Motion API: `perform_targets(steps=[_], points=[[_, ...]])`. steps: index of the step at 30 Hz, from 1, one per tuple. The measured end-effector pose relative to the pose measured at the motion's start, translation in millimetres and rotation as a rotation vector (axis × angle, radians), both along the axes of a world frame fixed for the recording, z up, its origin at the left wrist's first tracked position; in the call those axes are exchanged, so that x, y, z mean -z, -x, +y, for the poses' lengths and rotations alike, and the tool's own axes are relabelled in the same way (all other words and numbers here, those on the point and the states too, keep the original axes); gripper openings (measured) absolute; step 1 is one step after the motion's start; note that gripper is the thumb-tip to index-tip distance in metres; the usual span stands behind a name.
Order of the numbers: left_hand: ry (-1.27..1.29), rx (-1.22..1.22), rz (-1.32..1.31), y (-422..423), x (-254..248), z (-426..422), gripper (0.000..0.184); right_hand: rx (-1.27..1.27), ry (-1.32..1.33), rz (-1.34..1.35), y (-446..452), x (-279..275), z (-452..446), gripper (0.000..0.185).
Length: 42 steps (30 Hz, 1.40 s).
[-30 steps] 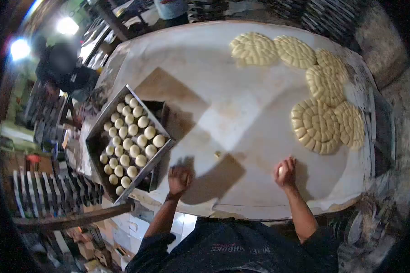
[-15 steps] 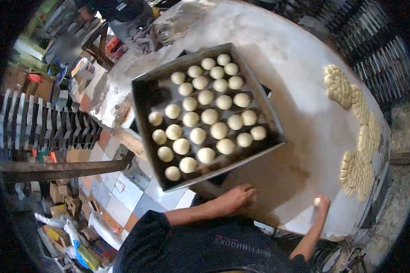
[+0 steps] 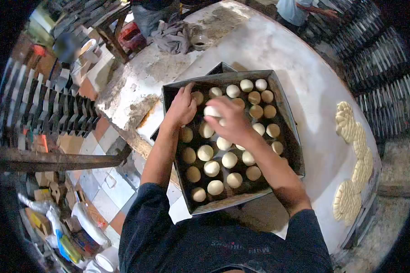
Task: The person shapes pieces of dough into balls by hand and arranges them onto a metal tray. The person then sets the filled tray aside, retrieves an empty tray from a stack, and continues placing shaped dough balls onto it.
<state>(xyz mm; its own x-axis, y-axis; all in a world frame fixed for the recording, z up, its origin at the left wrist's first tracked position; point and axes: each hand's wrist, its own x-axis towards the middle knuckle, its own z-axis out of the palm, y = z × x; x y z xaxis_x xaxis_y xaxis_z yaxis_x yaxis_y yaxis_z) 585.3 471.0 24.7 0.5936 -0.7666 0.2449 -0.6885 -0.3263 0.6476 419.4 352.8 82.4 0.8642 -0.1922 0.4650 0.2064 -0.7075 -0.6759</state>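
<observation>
A deep dark metal tray stands tilted in front of me, with rows of round pale dough balls in it. My left hand reaches into its far left corner, fingers curved beside a dough ball at their inner side; part of the grip is hidden. Above the tray's middle, my right hand, slightly blurred, pinches another dough ball between thumb and fingers. My right forearm covers some of the balls.
On the worktable's right side lies a chain of scored, flattened dough. A grey cloth lies at the far edge. Stacked trays line the right, and a wooden beam juts in from the left. A person stands beyond the table.
Both hands have come from the near table edge up over the tray, the right one carrying a dough ball. The view has shifted, and another person has appeared at the top.
</observation>
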Motion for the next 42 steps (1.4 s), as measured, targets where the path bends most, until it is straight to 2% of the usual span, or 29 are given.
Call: perform_targets(steps=[1, 3, 6, 7, 9, 11, 13, 15, 17, 18, 19, 20, 22, 23, 24, 26, 28, 29, 30, 32, 34, 35, 36, 37, 38, 39, 41, 42], points=[[0.033, -0.01, 0.013, 1.2, 0.2, 4.0, 0.052, -0.063, 0.169, 0.177, -14.5, 23.4, -2.5, 0.032], [0.026, -0.027, -0.006, -7.3, 1.9, 1.2, 0.052, -0.061, 0.517, 0.204, -7.1, 21.2, 3.5, 0.033], [0.003, -0.074, -0.213, -1.9, -0.5, -1.1, 0.047, 0.087, 0.131, 0.156, 55.8, -10.1, -21.0, 0.029], [0.099, -0.031, -0.275, 1.8, -11.0, -3.9, 0.044, 0.211, 0.202, 0.024, 88.7, -13.9, -38.0, 0.028], [0.076, -0.043, -0.293, 11.9, -29.7, -19.1, 0.041, 0.465, 0.118, 0.027, 172.5, -23.4, -73.2, 0.023], [0.078, 0.036, -0.265, 51.8, -73.2, -54.6, 0.041, 0.771, -0.002, 0.01, 261.0, -7.6, -102.3, 0.015], [0.012, 0.261, -0.508, 93.4, -106.7, -112.4, 0.046, 0.964, -0.071, 0.017, 335.0, 7.7, -115.9, 0.013], [-0.024, 0.593, -0.504, 153.8, -134.0, -178.1, 0.052, 0.983, -0.086, -0.008, 383.8, 14.9, -120.0, 0.014], [-0.079, 0.831, -0.442, 223.2, -139.3, -246.8, 0.068, 0.899, -0.136, -0.043, 429.0, 26.9, -133.3, 0.013], [-0.233, 0.915, -0.343, 251.9, -133.6, -284.6, 0.078, 0.909, -0.124, 0.027, 453.0, 37.9, -141.9, 0.013], [-0.379, 0.874, -0.247, 289.2, -128.9, -313.0, 0.085, 0.915, -0.112, 0.087, 473.6, 51.1, -153.5, 0.013], [-0.449, 0.894, -0.149, 313.3, -104.2, -354.1, 0.09, 0.916, -0.128, 0.012, 496.4, 71.3, -162.7, 0.013], [-0.594, 0.939, 0.162, 353.1, -51.2, -419.4, 0.089, 0.919, -0.091, 0.08, 547.7, 115.4, -165.6, 0.013], [-0.596, 0.969, 0.294, 373.2, -26.9, -450.6, 0.086, 0.919, -0.17, 0.154, 578.2, 130.4, -161.7, 0.012], [-0.557, 1.045, 0.565, 376.0, 7.7, -478.3, 0.079, 0.961, -0.217, 0.156, 604.7, 151.6, -149.5, 0.01], [-0.538, 1.109, 0.829, 395.6, 52.3, -520.2, 0.072, 1.072, 0.097, 0.151, 655.7, 172.7, -125.1, 0.009], [-0.492, 0.636, 0.371, 435.4, 85.5, -543.2, 0.062, 1.136, -0.105, 0.201, 687.8, 173.9, -107.0, 0.008], [-0.514, 0.639, 0.359, 450.7, 95.9, -552.9, 0.062, 1.143, -0.129, 0.195, 692.2, 172.8, -106.6, 0.008], [-0.375, 0.438, 0.49, 463.3, 106.7, -565.9, 0.053, 1.182, -0.206, 0.151, 690.4, 170.4, -110.1, 0.007], [-0.361, 0.266, 0.363, 476.5, 119.7, -592.4, 0.046, 1.226, -0.367, 0.117, 675.0, 157.2, -131.7, 0.01], [-0.259, 0.173, 0.34, 507.4, 109.6, -600.1, 0.043, 1.097, -0.836, -0.467, 624.8, 183.0, -179.3, 0.016], [-0.155, 0.166, 0.37, 523.1, 100.8, -597.2, 0.044, 1.103, -0.838, -0.339, 608.8, 170.6, -215.7, 0.021], [0.125, 0.347, 0.659, 516.8, 119.8, -604.8, 0.05, 0.977, -1.155, -0.175, 588.5, 166.7, -264.2, 0.021], [0.011, 0.147, 0.763, 505.5, 131.2, -622.2, 0.029, 0.968, -1.059, -0.368, 554.0, 182.3, -303.5, 0.026], [0.047, 0.135, 1.044, 508.9, 119.9, -623.7, 0.03, 0.729, -1.578, -0.468, 529.8, 185.4, -348.3, 0.033], [0.082, 0.123, 1.324, 510.9, 107.8, -622.0, 0.03, 0.631, -1.747, -0.572, 500.3, 227.2, -397.0, 0.029], [-0.006, 0.375, 1.842, 493.5, 91.8, -618.9, 0.027, 0.498, -1.911, -0.67, 461.7, 249.8, -453.9, 0.027], [0.024, 0.215, 1.827, 514.8, 56.8, -599.5, 0.023, 0.642, -1.827, -0.704, 447.9, 232.0, -471.1, 0.031]])
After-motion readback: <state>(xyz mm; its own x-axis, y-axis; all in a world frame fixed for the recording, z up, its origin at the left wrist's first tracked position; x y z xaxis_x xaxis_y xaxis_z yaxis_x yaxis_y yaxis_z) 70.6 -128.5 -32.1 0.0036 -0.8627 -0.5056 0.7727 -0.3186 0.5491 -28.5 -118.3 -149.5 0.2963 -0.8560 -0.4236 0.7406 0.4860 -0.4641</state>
